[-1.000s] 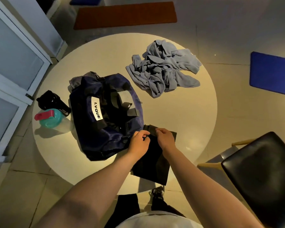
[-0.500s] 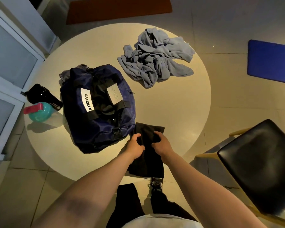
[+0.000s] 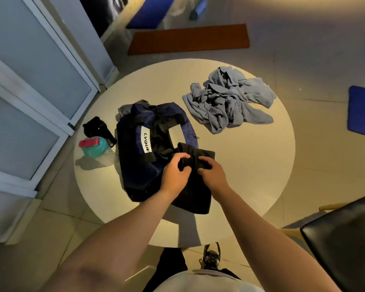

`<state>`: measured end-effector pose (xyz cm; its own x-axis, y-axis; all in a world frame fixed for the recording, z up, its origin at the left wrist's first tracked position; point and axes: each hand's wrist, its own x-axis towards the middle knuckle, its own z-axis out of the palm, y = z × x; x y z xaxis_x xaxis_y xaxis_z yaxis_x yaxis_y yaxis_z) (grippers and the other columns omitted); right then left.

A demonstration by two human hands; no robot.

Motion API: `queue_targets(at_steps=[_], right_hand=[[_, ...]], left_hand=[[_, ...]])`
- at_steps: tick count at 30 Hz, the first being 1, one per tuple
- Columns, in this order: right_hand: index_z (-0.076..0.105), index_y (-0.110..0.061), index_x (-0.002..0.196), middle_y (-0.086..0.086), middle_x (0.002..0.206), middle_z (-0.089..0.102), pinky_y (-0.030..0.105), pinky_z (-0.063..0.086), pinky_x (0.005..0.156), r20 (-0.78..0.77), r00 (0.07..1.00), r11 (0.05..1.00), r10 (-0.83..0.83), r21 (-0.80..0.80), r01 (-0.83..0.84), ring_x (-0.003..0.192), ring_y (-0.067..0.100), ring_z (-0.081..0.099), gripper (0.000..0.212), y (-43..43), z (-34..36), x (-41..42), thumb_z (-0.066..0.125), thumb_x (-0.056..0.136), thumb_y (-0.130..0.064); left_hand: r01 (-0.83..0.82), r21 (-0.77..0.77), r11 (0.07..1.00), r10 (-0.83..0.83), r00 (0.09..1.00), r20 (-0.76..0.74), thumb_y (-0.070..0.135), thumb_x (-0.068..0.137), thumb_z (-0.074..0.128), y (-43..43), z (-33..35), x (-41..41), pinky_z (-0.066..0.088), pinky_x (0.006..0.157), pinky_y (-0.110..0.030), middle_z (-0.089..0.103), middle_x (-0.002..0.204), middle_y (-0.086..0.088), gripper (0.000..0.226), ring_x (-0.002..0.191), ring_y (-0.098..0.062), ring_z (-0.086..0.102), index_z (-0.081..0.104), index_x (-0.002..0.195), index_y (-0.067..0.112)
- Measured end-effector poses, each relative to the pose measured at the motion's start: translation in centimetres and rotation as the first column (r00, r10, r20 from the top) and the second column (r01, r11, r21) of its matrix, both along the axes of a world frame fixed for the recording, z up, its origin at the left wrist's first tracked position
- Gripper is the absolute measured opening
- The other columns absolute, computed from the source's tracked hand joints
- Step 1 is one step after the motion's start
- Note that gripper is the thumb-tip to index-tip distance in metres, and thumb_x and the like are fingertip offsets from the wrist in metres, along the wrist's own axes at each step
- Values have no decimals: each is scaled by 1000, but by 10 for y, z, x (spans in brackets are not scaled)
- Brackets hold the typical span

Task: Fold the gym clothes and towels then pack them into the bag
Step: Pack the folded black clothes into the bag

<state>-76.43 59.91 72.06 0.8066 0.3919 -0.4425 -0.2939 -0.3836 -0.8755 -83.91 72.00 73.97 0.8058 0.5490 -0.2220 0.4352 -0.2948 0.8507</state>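
Observation:
A navy gym bag (image 3: 135,163) with a white label lies open on the round white table (image 3: 251,165). Over the bag's near right end I hold a folded black garment (image 3: 195,194). My left hand (image 3: 174,174) and my right hand (image 3: 212,172) each grip its upper part, which is bunched between them. The garment's far end reaches over the bag's opening. A crumpled grey-blue towel (image 3: 228,102) lies at the table's far right, apart from the bag. A bit of grey cloth (image 3: 124,108) shows at the bag's far end.
A teal bottle with a pink lid (image 3: 93,146) and a black bottle (image 3: 97,127) stand left of the bag near the table's edge. A black chair (image 3: 343,237) is at the lower right. White cabinet doors (image 3: 30,91) line the left. Mats lie on the floor.
Both hands have lifted the black garment off the table and carried it left, onto the bag's near end. The towel and the bottles have stayed put.

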Motion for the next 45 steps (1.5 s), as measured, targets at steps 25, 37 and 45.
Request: queue_targets(at_steps=[25, 37, 45], right_hand=[[28, -17, 156, 4, 164, 15, 47, 34, 117, 74, 982, 917, 173, -377, -133, 147, 34, 28, 70, 114, -42, 20, 53, 92, -13], [43, -24, 149, 3, 152, 27, 47, 43, 110, -22, 935, 935, -354, -13, 354, 128, 32, 48, 60, 134, -28, 41, 44, 95, 2], [47, -30, 146, 5, 156, 14, 41, 31, 120, -6, 1000, 989, -1, -145, 0, 142, 35, 32, 68, 145, -35, 6, 56, 88, 5]], left_hand=[[115, 370, 922, 135, 800, -585, 36, 99, 47, 155, -38, -22, 35, 110, -43, 46, 145, -6, 49, 130, -33, 39, 46, 146, 22], [-159, 249, 955, 248, 890, -383, 8, 99, 48, 143, -43, -28, 51, 88, -38, 37, 136, -11, 46, 97, -33, 57, 49, 142, 24], [-125, 224, 967, 193, 929, -316, 3, 95, 48, 145, -35, -33, 47, 104, -42, 37, 151, -10, 65, 131, -33, 48, 33, 156, 20]])
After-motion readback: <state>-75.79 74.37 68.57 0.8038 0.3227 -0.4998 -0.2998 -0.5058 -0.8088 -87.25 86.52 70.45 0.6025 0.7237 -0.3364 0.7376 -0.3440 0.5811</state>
